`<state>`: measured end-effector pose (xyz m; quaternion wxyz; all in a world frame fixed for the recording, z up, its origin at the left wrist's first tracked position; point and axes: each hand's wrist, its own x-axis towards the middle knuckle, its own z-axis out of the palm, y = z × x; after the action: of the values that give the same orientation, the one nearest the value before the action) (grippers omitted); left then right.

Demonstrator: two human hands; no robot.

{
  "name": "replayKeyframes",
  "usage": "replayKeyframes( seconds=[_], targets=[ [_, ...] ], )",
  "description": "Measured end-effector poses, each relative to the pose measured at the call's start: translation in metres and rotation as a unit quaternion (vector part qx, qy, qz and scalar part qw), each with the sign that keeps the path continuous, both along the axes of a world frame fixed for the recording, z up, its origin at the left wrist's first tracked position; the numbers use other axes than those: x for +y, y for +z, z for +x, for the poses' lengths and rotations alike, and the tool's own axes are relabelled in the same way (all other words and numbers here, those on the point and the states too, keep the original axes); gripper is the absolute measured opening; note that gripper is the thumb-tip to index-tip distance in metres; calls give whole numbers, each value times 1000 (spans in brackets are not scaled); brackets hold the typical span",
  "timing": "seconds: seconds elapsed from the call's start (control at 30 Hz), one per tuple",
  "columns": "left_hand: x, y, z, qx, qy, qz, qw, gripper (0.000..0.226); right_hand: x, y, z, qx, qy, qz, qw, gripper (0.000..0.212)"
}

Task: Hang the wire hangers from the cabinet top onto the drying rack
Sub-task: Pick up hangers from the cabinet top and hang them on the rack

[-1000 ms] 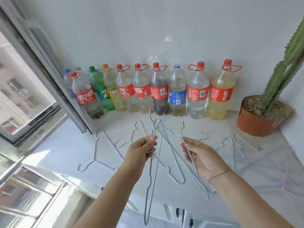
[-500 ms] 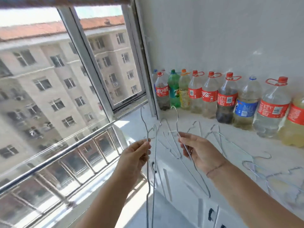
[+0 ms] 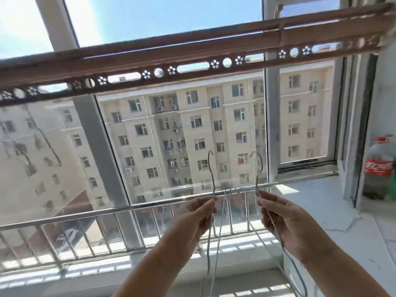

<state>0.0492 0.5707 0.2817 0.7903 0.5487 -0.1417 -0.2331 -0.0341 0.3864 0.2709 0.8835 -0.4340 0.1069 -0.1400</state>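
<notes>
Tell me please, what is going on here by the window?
A person is about to hang wire hangers. The left hand pinches the left wire hanger by its neck, and the right hand pinches the right wire hanger the same way, hooks pointing up. The brown drying rack runs overhead. Both hooks are below it, so neither is hung yet. A cola bottle stands on the ledge at the right.

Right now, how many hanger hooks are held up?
2. Left hook above the left hand, right hook above the right hand, both below the drying rack. The left hand's wires may hide another.
</notes>
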Motion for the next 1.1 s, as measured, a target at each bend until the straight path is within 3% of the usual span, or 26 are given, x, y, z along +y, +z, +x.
replayKeyframes(
  seconds=[0.3, 0.57, 0.8, 1.1],
  targets=[
    [152, 57, 44, -2, 95, -17, 995, 37, 139, 69, 88, -57, 99, -69, 991, 29],
    [220, 128, 106, -34, 118, -75, 990, 10, 226, 136, 167, -100, 92, -100, 986, 22],
    [258, 179, 173, -61, 155, -112, 980, 10, 277, 188, 242, -117, 55, -137, 982, 20],
    [282, 188, 238, -65, 172, -96, 978, 6, 307, 202, 298, -111, 11, -163, 980, 16]
  ],
)
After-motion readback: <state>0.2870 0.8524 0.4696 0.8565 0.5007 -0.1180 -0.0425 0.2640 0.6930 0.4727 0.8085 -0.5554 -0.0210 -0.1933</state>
